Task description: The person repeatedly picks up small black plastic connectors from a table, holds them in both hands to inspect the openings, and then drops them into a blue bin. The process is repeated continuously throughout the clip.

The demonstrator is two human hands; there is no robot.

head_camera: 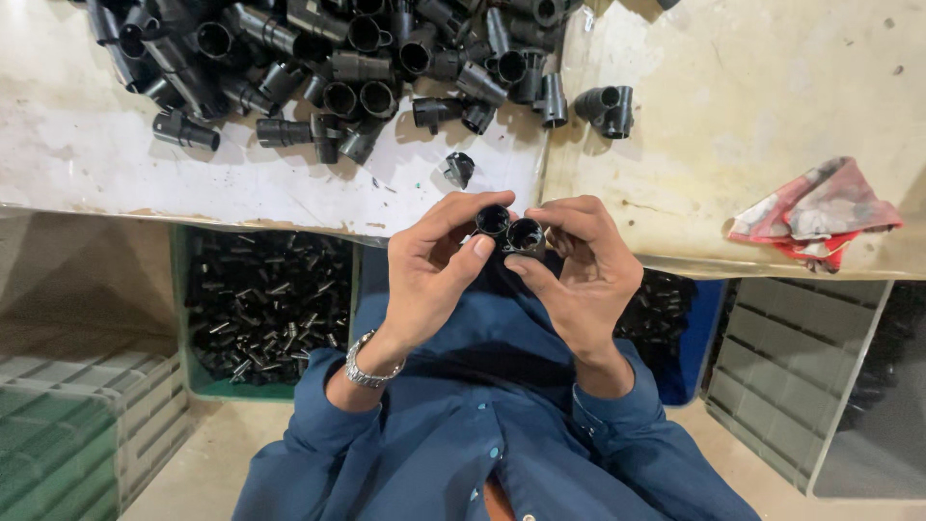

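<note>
My left hand (429,270) and my right hand (577,265) meet at the near edge of the white worktable (116,154). Each pinches a small black plastic tube fitting: the left one (493,220) and the right one (526,234) touch side by side, open ends facing up. A metal watch sits on my left wrist. A big heap of the same black fittings (328,58) lies at the table's far side, with one small black piece (459,169) loose just beyond my hands.
A red and white rag (815,212) lies on the right table. Under the table stand a green bin of small black parts (265,304), a blue bin (680,328), and grey crates at left (68,434) and right (801,376).
</note>
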